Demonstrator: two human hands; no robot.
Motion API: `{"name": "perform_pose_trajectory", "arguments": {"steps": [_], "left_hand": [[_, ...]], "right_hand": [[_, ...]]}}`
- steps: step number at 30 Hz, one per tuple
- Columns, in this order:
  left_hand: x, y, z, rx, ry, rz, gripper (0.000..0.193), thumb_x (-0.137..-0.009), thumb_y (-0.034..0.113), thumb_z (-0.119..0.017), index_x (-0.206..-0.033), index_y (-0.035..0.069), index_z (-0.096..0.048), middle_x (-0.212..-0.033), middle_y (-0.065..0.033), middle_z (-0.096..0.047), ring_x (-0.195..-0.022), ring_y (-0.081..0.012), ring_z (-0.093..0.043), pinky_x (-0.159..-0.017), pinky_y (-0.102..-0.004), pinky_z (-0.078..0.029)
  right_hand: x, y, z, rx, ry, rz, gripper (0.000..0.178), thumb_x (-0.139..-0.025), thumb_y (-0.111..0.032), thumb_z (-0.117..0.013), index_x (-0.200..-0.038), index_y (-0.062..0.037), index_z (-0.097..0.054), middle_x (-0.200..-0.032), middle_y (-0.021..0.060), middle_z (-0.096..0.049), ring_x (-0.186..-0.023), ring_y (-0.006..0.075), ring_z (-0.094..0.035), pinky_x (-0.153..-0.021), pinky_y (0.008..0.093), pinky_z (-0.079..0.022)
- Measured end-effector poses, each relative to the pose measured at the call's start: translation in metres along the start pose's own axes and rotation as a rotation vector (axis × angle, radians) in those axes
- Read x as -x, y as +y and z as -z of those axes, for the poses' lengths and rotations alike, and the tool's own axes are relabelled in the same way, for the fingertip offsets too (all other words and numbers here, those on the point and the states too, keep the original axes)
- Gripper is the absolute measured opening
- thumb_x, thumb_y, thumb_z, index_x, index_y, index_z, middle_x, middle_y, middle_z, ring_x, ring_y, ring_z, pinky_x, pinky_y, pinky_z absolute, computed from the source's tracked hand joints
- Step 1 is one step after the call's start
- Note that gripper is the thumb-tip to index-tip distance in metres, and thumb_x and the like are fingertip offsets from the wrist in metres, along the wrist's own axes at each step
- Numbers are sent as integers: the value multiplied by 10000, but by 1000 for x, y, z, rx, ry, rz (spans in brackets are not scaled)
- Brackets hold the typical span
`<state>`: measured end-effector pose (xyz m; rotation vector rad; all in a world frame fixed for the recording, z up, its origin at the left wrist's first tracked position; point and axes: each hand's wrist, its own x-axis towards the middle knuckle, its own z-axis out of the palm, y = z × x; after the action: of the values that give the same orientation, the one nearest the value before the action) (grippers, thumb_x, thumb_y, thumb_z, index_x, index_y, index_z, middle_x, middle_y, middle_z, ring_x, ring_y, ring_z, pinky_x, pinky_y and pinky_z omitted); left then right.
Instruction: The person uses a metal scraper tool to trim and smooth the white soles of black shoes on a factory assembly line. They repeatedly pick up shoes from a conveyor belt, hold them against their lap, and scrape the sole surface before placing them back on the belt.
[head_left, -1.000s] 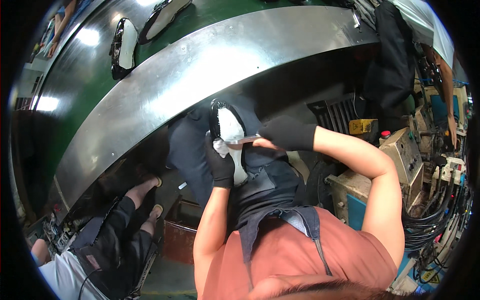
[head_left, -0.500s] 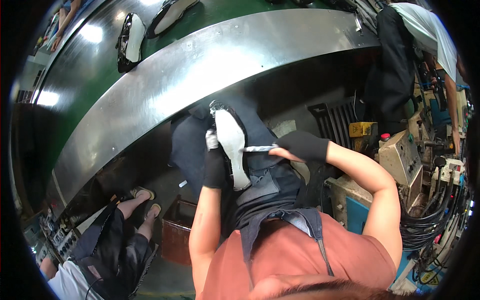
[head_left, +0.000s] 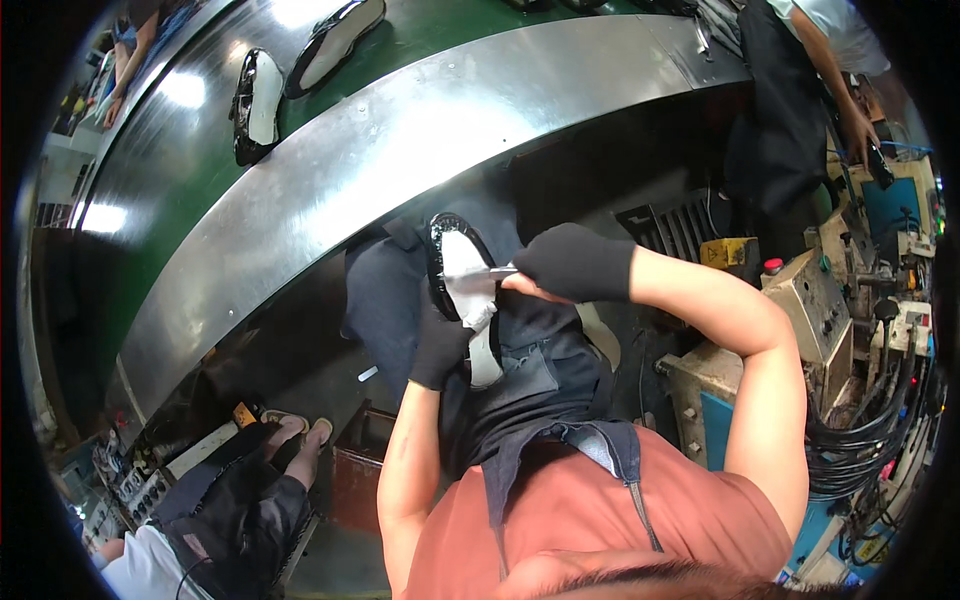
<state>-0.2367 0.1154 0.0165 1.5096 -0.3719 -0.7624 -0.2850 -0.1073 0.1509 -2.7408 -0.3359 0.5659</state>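
A black shoe [head_left: 484, 366] lies sole up across my lap, its pale sole toward me and its glossy toe end pointing away. My left hand [head_left: 445, 340], in a black fingerless glove, grips the shoe at its middle, with white-wrapped fingers lying over the sole. From the right comes my right hand [head_left: 568, 264], also in a black glove, closed on a slim, light-coloured stick-like tool [head_left: 492, 273]. The tool's tip meets the front part of the sole; its exact kind is blurred.
Beyond my knees curves a metal-edged conveyor [head_left: 420, 110] with a green belt, carrying shoes [head_left: 258, 105]. A brown bin [head_left: 358, 470] stands at left, near a seated person [head_left: 235, 500]. At right are a control box [head_left: 810, 305], cables [head_left: 855, 450] and a standing person [head_left: 785, 110].
My left hand has shifted from the shoe's left edge onto the middle of its sole. My right hand moved left and slightly farther away, bringing the tool over the sole.
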Motion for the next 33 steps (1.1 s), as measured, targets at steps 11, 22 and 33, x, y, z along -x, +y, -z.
{"name": "perform_pose_trajectory", "arguments": {"steps": [11,22,33], "left_hand": [[2,-11,20,-74,-34,-23,851,-650,127,-848,-1348,60,-367,-1246,-104,-536,-1136,-223,-540,-966,-362,-451],[-7,18,13,356,107,98,843,-786,94,-722,-1475,79,-238,-1328,-119,-489,-1188,-230,-511,-985,-364,-438],[-226,185,10,-256,-86,-490,394,-908,319,-609,-1213,69,-613,-1176,-103,-649,-1102,-199,-603,-930,-352,-470]], "right_hand": [[8,-31,0,-351,15,-130,397,-980,-347,-472,-861,7,-605,-754,225,-617,-707,413,-606,-632,472,-473],[42,-58,-192,-1540,554,-726,535,-1040,-418,-303,-812,-38,-602,-626,68,-626,-582,147,-612,-586,299,-477],[39,-37,-145,-1428,396,-547,536,-1042,-412,-300,-814,-15,-579,-643,58,-608,-607,165,-589,-618,318,-469]]}}
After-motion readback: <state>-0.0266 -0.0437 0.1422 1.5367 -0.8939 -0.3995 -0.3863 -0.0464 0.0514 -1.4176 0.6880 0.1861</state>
